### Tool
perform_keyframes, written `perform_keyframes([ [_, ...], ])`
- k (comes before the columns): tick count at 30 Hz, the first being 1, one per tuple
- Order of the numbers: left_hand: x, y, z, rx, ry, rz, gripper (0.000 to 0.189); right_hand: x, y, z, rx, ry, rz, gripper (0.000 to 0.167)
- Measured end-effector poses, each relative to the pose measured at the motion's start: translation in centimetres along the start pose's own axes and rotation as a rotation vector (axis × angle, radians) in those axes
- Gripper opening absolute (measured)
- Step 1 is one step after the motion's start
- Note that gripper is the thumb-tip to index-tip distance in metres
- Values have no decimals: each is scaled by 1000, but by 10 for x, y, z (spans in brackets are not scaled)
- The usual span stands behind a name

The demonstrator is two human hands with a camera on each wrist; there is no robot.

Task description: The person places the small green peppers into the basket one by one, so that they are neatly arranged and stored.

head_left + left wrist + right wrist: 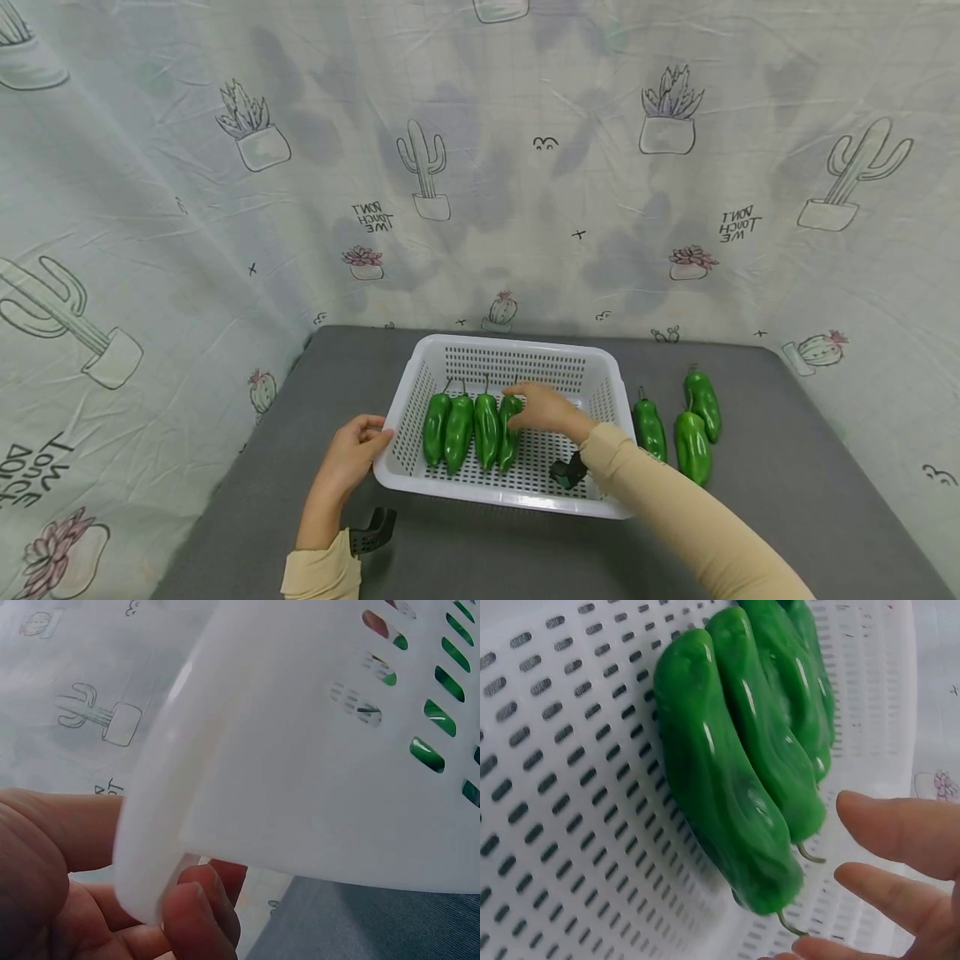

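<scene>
A white perforated plastic basket (510, 498) holds several long green peppers (458, 437) side by side in its left half, stems toward the far wall. My left hand (352, 457) grips the basket's left rim (161, 795), fingers curled under the lip. Inside the basket, my right hand (547, 408) hovers around the stem end of the rightmost pepper (507, 450) in the row. In the right wrist view its fingers (889, 896) are spread beside the stems, and no pepper is held between them.
To the right of the basket, three more green peppers (693, 450) lie on the dark grey table (780, 467). A cactus-print cloth (495, 167) hangs behind and along both sides. Black wrist straps (372, 533) sit on my forearms.
</scene>
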State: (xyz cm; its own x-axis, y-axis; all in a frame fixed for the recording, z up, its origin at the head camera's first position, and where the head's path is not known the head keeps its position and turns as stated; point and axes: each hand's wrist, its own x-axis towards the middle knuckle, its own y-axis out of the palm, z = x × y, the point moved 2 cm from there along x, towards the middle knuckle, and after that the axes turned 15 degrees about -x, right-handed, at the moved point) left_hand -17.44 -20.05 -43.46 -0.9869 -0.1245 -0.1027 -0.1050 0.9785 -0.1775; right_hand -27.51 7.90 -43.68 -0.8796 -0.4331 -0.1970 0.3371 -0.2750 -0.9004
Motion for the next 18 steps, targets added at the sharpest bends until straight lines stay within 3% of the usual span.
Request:
perform_keyframes([
  [9, 0, -1, 3, 14, -6, 3, 31, -10, -18, -12, 54, -71, -88, 49],
  [12, 1, -1, 4, 23, -6, -3, 31, -14, -25, -18, 59, -117, -117, 50],
  [18, 2, -1, 6, 29, 2, -6, 30, -22, -40, -31, 77, -130, -146, 51],
])
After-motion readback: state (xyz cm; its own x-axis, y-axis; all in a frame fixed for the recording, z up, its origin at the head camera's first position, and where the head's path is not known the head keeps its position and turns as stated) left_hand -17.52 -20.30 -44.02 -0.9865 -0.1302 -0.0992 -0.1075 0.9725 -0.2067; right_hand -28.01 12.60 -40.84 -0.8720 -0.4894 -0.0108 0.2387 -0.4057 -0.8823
